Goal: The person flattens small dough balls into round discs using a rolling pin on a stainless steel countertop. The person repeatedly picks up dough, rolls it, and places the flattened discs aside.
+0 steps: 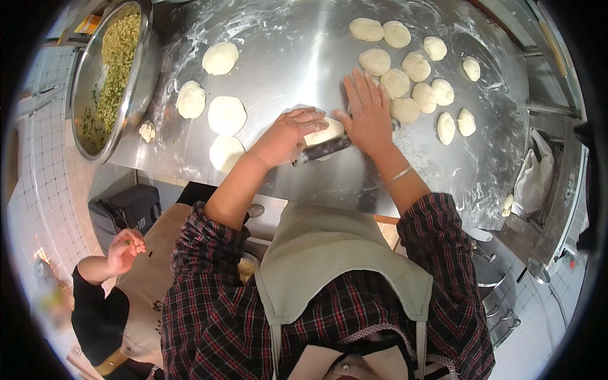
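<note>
My left hand (289,133) has its fingers curled over the left edge of a dough round (324,134) on the floured steel table. A dark rolling pin (327,148) lies aslant across the near part of that round. Flat over the pin's right part rests my right hand (366,111), palm down with fingers spread. Its fingertips are close to a group of dough balls (394,83). Left of my left forearm lie flattened dough rounds (227,115), one partly behind the arm. What my left palm touches underneath is hidden.
A large steel bowl (154,57) with chopped green-and-tan filling stands at the table's left. Near it lies a small dough scrap (147,131). A co-worker's hand (126,249) is raised at the lower left. White cloth (534,178) hangs beside the table's right edge.
</note>
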{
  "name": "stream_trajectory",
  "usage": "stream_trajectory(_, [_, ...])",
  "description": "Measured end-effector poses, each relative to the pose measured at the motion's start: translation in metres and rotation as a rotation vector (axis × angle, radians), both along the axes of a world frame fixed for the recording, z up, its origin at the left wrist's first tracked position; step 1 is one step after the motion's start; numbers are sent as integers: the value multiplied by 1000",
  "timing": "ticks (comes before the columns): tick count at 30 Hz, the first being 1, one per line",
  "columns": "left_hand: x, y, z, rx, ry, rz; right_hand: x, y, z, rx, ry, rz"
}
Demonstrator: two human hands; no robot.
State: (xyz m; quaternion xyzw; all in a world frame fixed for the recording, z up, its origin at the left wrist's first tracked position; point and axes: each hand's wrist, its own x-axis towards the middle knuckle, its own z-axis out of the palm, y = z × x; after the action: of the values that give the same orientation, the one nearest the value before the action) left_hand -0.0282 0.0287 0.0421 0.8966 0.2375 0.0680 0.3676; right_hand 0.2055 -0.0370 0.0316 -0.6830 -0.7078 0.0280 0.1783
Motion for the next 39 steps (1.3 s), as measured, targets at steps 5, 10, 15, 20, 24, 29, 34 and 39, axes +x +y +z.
stream_trajectory(5, [6, 2, 1, 2, -105, 98, 1, 1, -2, -50, 27, 31])
stream_trajectory(10, [-6, -13, 1, 91, -90, 143, 3, -77, 14, -225, 23, 49])
stream_trajectory(15, [-14, -39, 14, 16, 178, 294, -1, -126, 13, -297, 41, 15])
stream_trajectory(20, [-11, -38, 19, 199, 20, 341, -12, -130, 14, -300, 65, -25])
stream_trajectory(24, [4, -34, 4, 79, -95, 474, -20, -118, 15, -225, 60, -54])
stream_trajectory(29, [23, -28, 12, -313, 167, 569, -17, -92, 8, -172, 69, -85])
stream_trajectory(34, [11, -19, 13, -316, 340, 412, -6, -124, 14, -208, 169, 67])
stream_trajectory(39, [-9, 42, -1, -416, 204, 746, 10, -147, 13, -219, 190, 50])
